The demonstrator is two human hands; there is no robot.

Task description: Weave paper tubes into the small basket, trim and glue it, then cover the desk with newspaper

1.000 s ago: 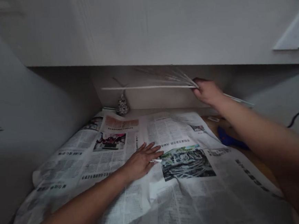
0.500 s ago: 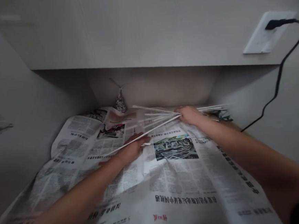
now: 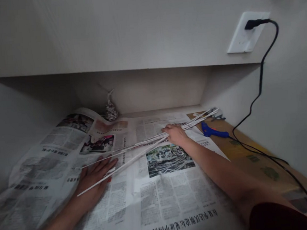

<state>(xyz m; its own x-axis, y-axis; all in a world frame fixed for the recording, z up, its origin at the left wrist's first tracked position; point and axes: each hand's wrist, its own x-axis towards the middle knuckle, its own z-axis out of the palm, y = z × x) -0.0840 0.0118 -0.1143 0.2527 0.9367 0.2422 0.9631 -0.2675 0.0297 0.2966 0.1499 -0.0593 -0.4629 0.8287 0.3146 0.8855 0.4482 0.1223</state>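
Observation:
My right hand (image 3: pixel 175 134) is closed around a bundle of thin white sticks (image 3: pixel 134 145), which slants across the newspaper (image 3: pixel 161 188). One end of the bundle reaches the back right; the other fans out to the left. My left hand (image 3: pixel 94 178) lies palm down on the paper with its fingers stretched out, and the loose stick ends cross over it. By its thumb is a short white piece (image 3: pixel 111 170); I cannot tell whether the hand holds it.
A blue glue gun (image 3: pixel 214 130) lies on brown cardboard (image 3: pixel 249 157) at the right. Its black cord (image 3: pixel 260 85) runs up to a wall socket (image 3: pixel 247 36). A small textured, bottle-shaped object (image 3: pixel 111 111) stands at the back left, beneath an overhanging panel (image 3: pixel 136 34).
The view has shifted right, uncovering the glue gun and cardboard. My right hand and the sticks have come nearer. My left hand has moved left and flattened on the newspaper.

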